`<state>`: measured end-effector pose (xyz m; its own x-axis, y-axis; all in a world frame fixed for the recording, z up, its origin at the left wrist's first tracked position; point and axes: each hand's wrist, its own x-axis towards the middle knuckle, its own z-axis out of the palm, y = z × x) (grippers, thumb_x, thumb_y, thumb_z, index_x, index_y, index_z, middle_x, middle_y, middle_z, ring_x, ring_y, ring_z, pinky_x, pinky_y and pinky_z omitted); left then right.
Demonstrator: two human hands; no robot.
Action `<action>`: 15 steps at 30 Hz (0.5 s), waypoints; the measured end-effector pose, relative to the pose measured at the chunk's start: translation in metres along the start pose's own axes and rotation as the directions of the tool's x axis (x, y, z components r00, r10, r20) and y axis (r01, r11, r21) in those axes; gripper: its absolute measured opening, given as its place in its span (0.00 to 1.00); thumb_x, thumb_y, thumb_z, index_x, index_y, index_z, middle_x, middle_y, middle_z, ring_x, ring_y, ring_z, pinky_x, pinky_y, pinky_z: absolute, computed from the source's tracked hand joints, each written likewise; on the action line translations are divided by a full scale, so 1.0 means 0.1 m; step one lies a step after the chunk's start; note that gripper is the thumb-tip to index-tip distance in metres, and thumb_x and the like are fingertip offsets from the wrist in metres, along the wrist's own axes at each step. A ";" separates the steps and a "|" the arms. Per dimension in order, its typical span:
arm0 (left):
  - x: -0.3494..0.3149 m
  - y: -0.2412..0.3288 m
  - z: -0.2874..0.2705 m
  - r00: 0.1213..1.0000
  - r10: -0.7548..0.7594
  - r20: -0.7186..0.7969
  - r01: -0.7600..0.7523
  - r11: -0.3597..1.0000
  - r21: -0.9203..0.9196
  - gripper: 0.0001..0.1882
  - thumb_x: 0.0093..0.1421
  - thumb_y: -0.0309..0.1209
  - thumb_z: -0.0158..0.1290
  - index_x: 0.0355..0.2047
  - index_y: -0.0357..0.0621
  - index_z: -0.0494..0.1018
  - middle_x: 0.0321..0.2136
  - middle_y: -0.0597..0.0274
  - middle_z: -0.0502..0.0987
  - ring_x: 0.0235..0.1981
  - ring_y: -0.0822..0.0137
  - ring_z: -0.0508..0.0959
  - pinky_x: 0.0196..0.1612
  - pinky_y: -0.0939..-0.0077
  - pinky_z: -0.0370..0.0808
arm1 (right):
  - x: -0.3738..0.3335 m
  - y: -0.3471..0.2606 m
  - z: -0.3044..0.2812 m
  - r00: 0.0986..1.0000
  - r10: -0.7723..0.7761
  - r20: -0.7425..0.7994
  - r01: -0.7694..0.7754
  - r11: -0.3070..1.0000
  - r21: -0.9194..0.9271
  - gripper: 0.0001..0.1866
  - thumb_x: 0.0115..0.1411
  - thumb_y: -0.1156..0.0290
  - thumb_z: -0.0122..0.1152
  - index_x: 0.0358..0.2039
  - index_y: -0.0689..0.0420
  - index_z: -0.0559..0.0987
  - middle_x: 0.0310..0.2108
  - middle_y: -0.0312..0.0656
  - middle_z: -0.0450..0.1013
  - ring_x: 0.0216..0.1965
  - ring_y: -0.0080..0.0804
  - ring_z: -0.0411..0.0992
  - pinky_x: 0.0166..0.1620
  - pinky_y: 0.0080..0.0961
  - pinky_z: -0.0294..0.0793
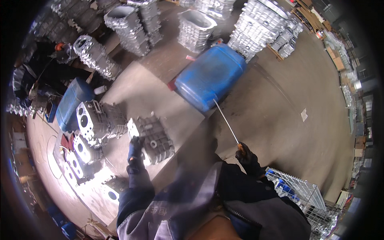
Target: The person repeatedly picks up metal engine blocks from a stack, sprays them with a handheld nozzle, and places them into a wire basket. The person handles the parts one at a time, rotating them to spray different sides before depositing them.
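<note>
My left hand [135,154], in a dark glove, rests against the near end of a grey cast metal housing [154,138] lying on the floor. My right hand [248,158], also gloved, grips the orange handle of a long thin metal rod [226,122]. The rod's tip points up toward a blue plastic drum [210,76] lying on its side. Whether the tip touches the drum is unclear.
More metal housings [98,122] lie to the left, and tall stacks of castings [258,26] stand at the back. A second blue drum [72,104] sits at left near a dark-clothed person [38,68]. A wire mesh cage [304,192] stands at right.
</note>
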<state>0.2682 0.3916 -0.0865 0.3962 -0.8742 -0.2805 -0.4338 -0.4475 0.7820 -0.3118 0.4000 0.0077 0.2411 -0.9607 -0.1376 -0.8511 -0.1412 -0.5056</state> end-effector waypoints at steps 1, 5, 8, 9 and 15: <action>0.14 0.47 0.09 0.987 0.157 -0.013 -0.158 0.987 -0.016 0.16 0.58 0.39 0.62 0.31 0.36 0.75 0.26 0.59 0.77 0.28 0.64 0.75 0.32 0.65 0.70 | -0.05 0.10 0.02 0.999 0.035 -0.008 -0.035 0.999 0.012 0.24 0.68 0.72 0.54 0.63 0.57 0.65 0.29 0.38 0.72 0.31 0.30 0.74 0.37 0.26 0.75; 0.71 2.23 0.63 0.943 0.260 0.207 -0.258 0.965 -0.036 0.15 0.57 0.37 0.62 0.30 0.36 0.75 0.27 0.49 0.77 0.28 0.54 0.75 0.33 0.59 0.69 | -0.19 0.39 -0.16 0.985 0.169 -0.043 -0.138 0.907 0.398 0.22 0.70 0.75 0.51 0.63 0.61 0.65 0.31 0.34 0.68 0.32 0.22 0.67 0.41 0.22 0.72; 1.19 3.23 1.22 0.677 0.710 0.191 -0.722 0.592 0.358 0.14 0.54 0.38 0.62 0.31 0.39 0.77 0.29 0.46 0.77 0.33 0.47 0.77 0.36 0.56 0.71 | -0.16 0.46 -0.44 0.936 0.352 0.028 -0.302 0.759 0.577 0.20 0.71 0.73 0.51 0.62 0.61 0.67 0.31 0.33 0.68 0.32 0.21 0.67 0.40 0.21 0.72; 1.28 3.48 1.44 0.733 0.662 0.156 -0.676 0.686 0.268 0.13 0.54 0.38 0.62 0.32 0.41 0.78 0.31 0.45 0.77 0.35 0.44 0.78 0.38 0.56 0.73 | -0.14 0.47 -0.55 0.935 0.353 0.012 -0.309 0.801 0.512 0.20 0.70 0.72 0.53 0.61 0.60 0.68 0.32 0.35 0.70 0.30 0.25 0.70 0.37 0.23 0.73; 1.69 4.50 2.65 0.791 0.504 0.346 -0.609 0.599 0.519 0.20 0.54 0.47 0.60 0.37 0.43 0.80 0.39 0.45 0.80 0.44 0.45 0.79 0.46 0.52 0.74 | 0.15 0.56 -1.41 0.930 -0.111 -0.350 0.055 0.985 -0.165 0.18 0.65 0.71 0.58 0.56 0.54 0.73 0.38 0.45 0.78 0.26 0.45 0.79 0.29 0.34 0.78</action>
<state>-0.0750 -0.0070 0.0704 -0.1855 -0.9824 -0.0202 -0.9216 0.1668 0.3506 -0.4211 0.3437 0.0973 0.1554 -0.9616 0.2261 -0.9019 -0.2315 -0.3646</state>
